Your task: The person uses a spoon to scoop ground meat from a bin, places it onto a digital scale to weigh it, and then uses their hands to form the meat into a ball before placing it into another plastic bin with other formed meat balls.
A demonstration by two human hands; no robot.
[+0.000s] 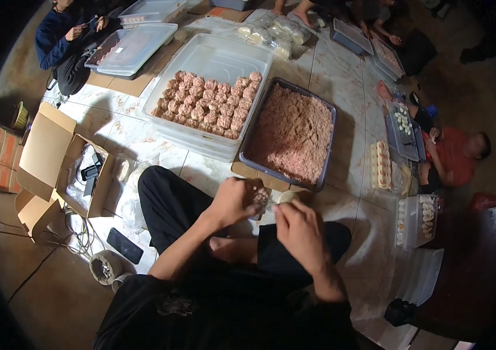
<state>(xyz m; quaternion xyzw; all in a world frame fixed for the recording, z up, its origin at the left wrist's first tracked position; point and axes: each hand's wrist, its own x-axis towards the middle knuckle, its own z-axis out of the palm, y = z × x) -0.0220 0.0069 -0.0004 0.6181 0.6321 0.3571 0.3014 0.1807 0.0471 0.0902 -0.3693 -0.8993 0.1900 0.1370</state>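
Note:
My left hand [236, 200] is curled around a meat-filled dumpling [260, 197], held above my crossed legs. Close on its right, my right hand [299, 225] has its fingers bent and the thumb near the index finger; whether something thin is pinched there is hard to see. Just beyond those fingers is a pale round stack, apparently dumpling wrappers [288, 197]. A dark rectangular tub [244, 151] full of minced meat filling [294, 131] lies in front of me. To its left, rows of formed dumplings [208, 103] fill the near part of a clear plastic tray [223, 48].
An open cardboard box [46, 153] with a black device stands at left, near a smartphone [125, 245] and a stone ashtray [106, 267]. Bagged wrappers [274, 33] lie at the back. Co-workers sit around; one in red [460, 153] is at right, beside dumpling containers [418, 218].

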